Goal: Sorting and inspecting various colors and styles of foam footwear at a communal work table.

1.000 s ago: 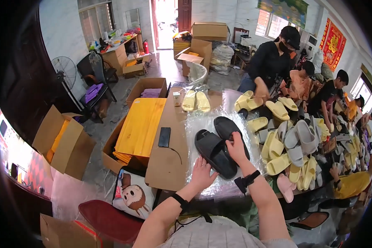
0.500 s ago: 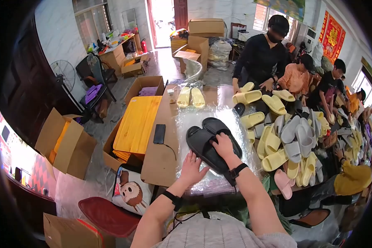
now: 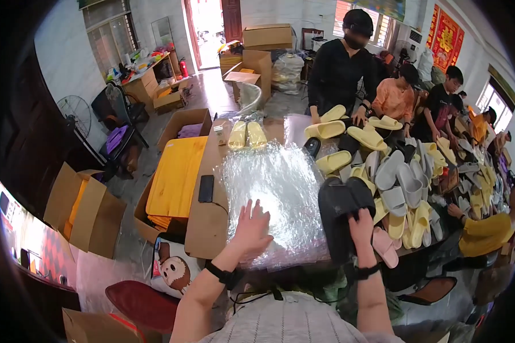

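Note:
My right hand (image 3: 361, 231) grips a pair of black slippers (image 3: 336, 208) at the right side of the table, close to the slipper pile. My left hand (image 3: 250, 230) lies flat with fingers stretched on a stack of clear plastic bags (image 3: 283, 188) in front of me. Light glares off the bags. Beyond the stack, a pair of pale yellow slippers (image 3: 248, 135) stands side by side under clear film. A single pink slipper (image 3: 385, 247) lies just right of my right hand.
Yellow and grey slippers (image 3: 395, 177) are heaped along the right. Across the table a person in black (image 3: 342, 74) handles yellow slippers; other people sit farther right. A black phone (image 3: 206, 188) rests on the table's left edge, beside a carton topped with orange-yellow sheets (image 3: 176, 177).
The black slippers have moved right, off the plastic bags, with my right hand on them. My left hand has shifted slightly left and now lies on the bags. The view has turned a little right.

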`<state>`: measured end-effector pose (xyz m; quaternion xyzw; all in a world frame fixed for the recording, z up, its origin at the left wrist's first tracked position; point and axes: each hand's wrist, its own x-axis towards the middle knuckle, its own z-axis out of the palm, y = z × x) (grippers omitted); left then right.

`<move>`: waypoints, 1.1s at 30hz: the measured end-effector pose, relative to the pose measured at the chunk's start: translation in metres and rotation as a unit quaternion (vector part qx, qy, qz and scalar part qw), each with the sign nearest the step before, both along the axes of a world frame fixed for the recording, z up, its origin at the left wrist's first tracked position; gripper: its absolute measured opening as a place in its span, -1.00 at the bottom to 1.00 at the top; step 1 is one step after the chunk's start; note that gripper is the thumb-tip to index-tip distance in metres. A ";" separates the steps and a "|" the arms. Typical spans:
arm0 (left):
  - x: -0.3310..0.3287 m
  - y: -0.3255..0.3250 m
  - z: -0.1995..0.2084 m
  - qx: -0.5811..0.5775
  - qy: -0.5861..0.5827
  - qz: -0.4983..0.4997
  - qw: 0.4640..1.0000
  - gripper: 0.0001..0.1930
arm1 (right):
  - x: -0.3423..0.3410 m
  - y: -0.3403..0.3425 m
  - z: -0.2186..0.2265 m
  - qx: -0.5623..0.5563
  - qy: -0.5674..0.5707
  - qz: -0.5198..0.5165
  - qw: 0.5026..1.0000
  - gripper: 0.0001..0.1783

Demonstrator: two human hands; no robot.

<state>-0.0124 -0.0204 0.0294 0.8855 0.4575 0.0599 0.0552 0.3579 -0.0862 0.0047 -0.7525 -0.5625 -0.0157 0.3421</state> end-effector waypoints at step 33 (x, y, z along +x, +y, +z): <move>-0.013 0.000 -0.046 -0.418 -0.481 -0.015 0.770 -0.60 | -0.110 -0.106 0.071 -0.132 -0.013 0.289 0.948 -0.66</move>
